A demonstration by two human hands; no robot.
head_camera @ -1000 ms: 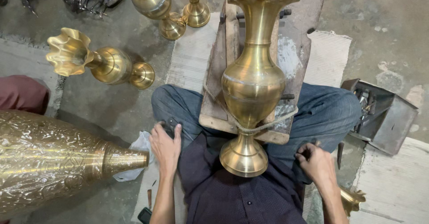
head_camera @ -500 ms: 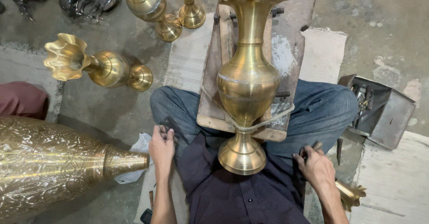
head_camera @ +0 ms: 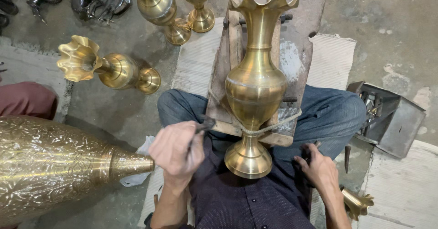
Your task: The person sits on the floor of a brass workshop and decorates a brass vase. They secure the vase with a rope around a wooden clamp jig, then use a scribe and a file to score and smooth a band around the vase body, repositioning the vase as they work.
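A tall brass vase [head_camera: 255, 87] with a fluted rim lies across my lap on a wooden board [head_camera: 301, 51], tied down by a cord [head_camera: 273, 127] around its stem. Its round foot [head_camera: 248, 160] points at my chest. My left hand [head_camera: 175, 149] is raised beside the foot and shut on a thin dark tool [head_camera: 203, 126] whose tip points toward the vase. My right hand [head_camera: 319, 169] rests low by my right thigh, fingers curled on a dark tool there; what kind I cannot tell.
A large engraved brass vase [head_camera: 54, 165] lies at the left. A smaller fluted vase [head_camera: 107, 69] lies on the floor, more brass vases [head_camera: 159, 5] beyond. A metal tool box [head_camera: 388, 119] sits right. A small brass piece [head_camera: 358, 204] lies by my right wrist. Maroon cloth [head_camera: 25, 99] at left.
My left hand has lifted off my thigh with a dark tool in it and moved up toward the vase's foot. My right hand has shifted slightly. The view has come closer.
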